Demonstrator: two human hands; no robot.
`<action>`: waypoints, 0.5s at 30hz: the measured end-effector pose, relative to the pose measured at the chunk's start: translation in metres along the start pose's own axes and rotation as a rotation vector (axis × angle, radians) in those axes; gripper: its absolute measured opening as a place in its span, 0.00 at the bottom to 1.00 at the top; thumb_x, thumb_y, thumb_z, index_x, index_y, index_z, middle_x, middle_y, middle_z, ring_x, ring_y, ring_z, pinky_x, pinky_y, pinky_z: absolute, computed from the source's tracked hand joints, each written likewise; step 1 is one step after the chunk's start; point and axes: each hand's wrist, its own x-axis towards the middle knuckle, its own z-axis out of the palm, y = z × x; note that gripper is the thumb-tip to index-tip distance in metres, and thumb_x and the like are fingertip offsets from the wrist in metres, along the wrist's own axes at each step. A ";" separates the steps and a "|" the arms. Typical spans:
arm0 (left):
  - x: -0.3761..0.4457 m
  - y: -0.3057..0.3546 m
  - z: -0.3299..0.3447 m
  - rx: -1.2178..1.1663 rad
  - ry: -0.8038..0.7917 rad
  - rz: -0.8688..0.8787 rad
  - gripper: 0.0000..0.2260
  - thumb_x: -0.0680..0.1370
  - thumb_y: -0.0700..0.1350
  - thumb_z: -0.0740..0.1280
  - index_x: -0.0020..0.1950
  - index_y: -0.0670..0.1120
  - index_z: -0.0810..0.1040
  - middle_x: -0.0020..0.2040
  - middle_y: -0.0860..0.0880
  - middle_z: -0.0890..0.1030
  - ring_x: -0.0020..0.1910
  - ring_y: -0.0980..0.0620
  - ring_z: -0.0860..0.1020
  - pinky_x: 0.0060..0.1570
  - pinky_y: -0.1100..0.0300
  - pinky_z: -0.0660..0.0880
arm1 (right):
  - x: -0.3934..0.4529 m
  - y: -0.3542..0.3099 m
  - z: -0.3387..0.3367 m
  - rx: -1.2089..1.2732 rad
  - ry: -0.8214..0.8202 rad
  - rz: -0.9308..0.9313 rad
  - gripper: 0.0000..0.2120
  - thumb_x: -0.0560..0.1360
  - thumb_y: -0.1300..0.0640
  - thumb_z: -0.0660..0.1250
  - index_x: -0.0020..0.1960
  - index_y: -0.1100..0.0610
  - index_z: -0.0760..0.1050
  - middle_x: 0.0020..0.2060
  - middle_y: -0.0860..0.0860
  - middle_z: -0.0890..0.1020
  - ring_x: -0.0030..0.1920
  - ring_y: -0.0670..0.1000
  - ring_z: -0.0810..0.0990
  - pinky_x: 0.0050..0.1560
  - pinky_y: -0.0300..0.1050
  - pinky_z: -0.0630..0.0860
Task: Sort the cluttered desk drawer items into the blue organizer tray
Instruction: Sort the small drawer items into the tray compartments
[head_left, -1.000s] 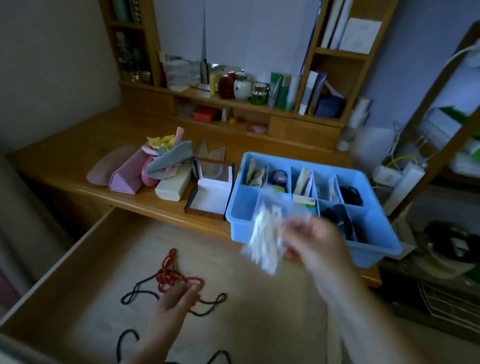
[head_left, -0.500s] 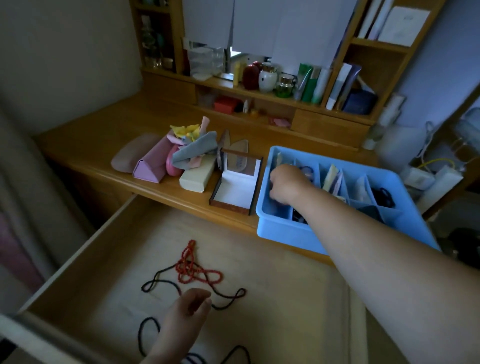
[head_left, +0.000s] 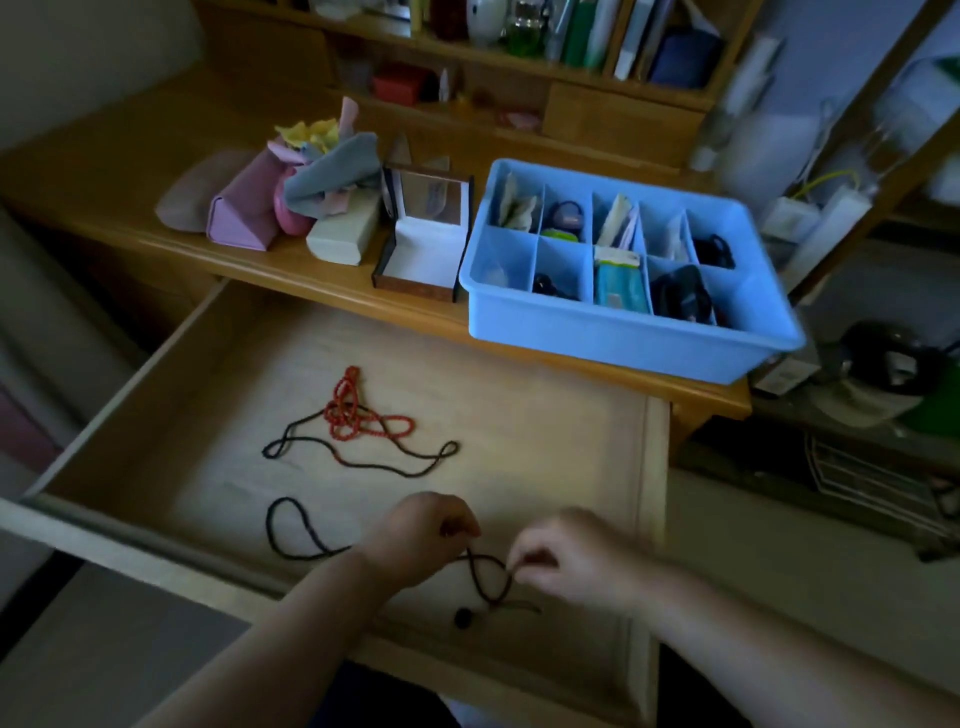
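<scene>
The blue organizer tray sits on the counter, its compartments holding packets, cords and small items. In the open drawer lie a red bead string and a black cord. Left hand and right hand each pinch the black cord near the drawer's front edge.

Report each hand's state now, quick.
Left hand: fingers curled, pinching the black bead string in the drawer.
Right hand: pinching the same string, blurred.

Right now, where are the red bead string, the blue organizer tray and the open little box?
red bead string (head_left: 349, 415), head view, tangled middle.
blue organizer tray (head_left: 623, 340), head view, front wall.
open box (head_left: 423, 257), head view, white lining.
</scene>
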 end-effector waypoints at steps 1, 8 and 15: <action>0.000 0.001 0.003 -0.031 0.026 -0.022 0.06 0.76 0.44 0.67 0.51 0.51 0.81 0.44 0.53 0.80 0.43 0.58 0.77 0.39 0.74 0.71 | 0.000 0.003 0.024 -0.009 -0.033 0.003 0.09 0.76 0.54 0.66 0.54 0.52 0.80 0.52 0.49 0.82 0.54 0.49 0.78 0.52 0.38 0.70; -0.017 -0.014 -0.014 -0.296 0.214 -0.212 0.09 0.77 0.40 0.64 0.47 0.54 0.78 0.42 0.52 0.80 0.41 0.53 0.80 0.41 0.61 0.77 | 0.031 0.007 0.087 -0.097 0.006 -0.023 0.16 0.73 0.46 0.65 0.60 0.46 0.72 0.61 0.51 0.73 0.60 0.57 0.73 0.57 0.45 0.70; -0.019 -0.029 -0.027 -0.378 0.322 -0.281 0.11 0.78 0.39 0.63 0.47 0.56 0.77 0.42 0.51 0.80 0.40 0.55 0.78 0.38 0.66 0.73 | 0.030 0.007 0.062 0.270 0.254 0.022 0.06 0.72 0.53 0.70 0.49 0.50 0.78 0.55 0.44 0.74 0.56 0.45 0.74 0.55 0.34 0.67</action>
